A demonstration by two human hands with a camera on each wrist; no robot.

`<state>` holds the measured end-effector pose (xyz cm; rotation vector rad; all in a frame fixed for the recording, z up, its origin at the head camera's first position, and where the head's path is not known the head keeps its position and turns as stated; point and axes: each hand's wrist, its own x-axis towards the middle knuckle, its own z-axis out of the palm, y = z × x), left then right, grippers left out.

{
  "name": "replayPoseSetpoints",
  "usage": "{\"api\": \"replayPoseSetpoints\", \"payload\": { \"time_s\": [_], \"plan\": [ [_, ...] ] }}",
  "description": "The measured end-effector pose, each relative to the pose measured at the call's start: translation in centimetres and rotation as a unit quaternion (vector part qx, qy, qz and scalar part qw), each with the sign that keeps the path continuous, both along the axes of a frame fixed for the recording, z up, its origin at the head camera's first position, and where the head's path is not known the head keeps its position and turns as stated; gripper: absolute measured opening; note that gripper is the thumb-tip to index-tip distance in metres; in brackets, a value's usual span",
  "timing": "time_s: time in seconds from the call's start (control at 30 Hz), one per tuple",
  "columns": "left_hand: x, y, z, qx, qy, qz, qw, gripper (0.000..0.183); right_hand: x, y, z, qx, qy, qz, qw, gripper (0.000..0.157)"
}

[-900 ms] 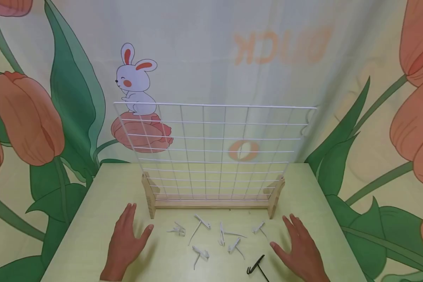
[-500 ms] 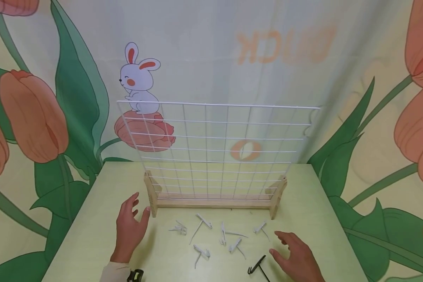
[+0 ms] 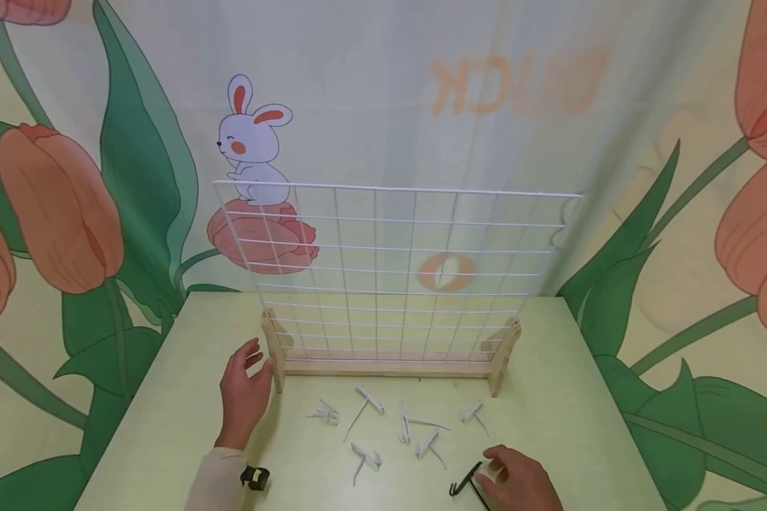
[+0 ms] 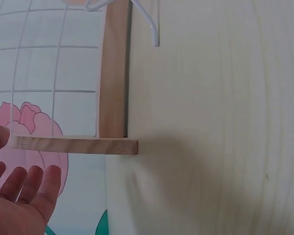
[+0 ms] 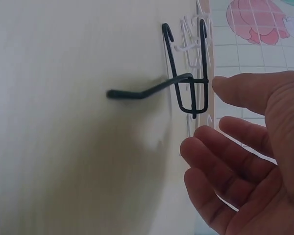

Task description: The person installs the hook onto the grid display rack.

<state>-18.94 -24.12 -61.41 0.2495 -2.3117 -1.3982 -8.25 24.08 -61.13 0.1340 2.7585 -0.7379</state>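
Observation:
A black wire hook (image 3: 465,480) lies on the table near its front, its two bent prongs and single arm showing in the right wrist view. Right beside it is my right hand (image 3: 518,479), fingers loosely bent, with thumb and fingertips close to the hook and nothing held. My left hand (image 3: 246,394) is by the left wooden foot (image 3: 273,353) of the white wire grid (image 3: 393,241), its fingers relaxed and bare. Several white wire hooks (image 3: 366,455) are scattered over the table between the hands, in front of the grid's wooden base (image 3: 386,369).
The pale table (image 3: 166,426) reaches back to a curtain (image 3: 371,85) printed with tulips and a rabbit. The grid stands upright across the middle, its right wooden foot (image 3: 505,358) behind the right hand. A dark band (image 3: 256,477) circles the left wrist.
The right hand has moved down and left to the black hook, its fingers bending. The left hand has shifted forward and slightly right toward the grid's left foot.

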Motion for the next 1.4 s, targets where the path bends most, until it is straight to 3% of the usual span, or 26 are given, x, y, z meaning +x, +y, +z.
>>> {"api": "replayPoseSetpoints", "payload": {
  "time_s": [0.2, 0.43, 0.87, 1.4],
  "plan": [
    [-0.7, 0.2, -0.6, 0.014, 0.002, 0.003, 0.9999, 0.051, 0.2, -0.3, -0.6, 0.008, -0.024, 0.008, 1.000, 0.027],
    [-1.2, 0.6, -0.1, 0.052, 0.017, -0.007, 0.9985, 0.052, 0.5, -0.5, -0.9, -0.020, -0.075, 0.015, 0.997, 0.024],
    [-1.7, 0.9, -0.3, 0.036, 0.025, 0.016, 0.9989, 0.045, 0.9, -0.7, -2.0, -0.057, -0.049, 0.061, 0.995, 0.012],
    [-2.4, 1.4, -0.2, 0.022, 0.037, 0.024, 0.9988, 0.043, 0.6, -0.4, -1.7, -0.047, -0.006, 0.050, 0.998, 0.007]
  ]
}}
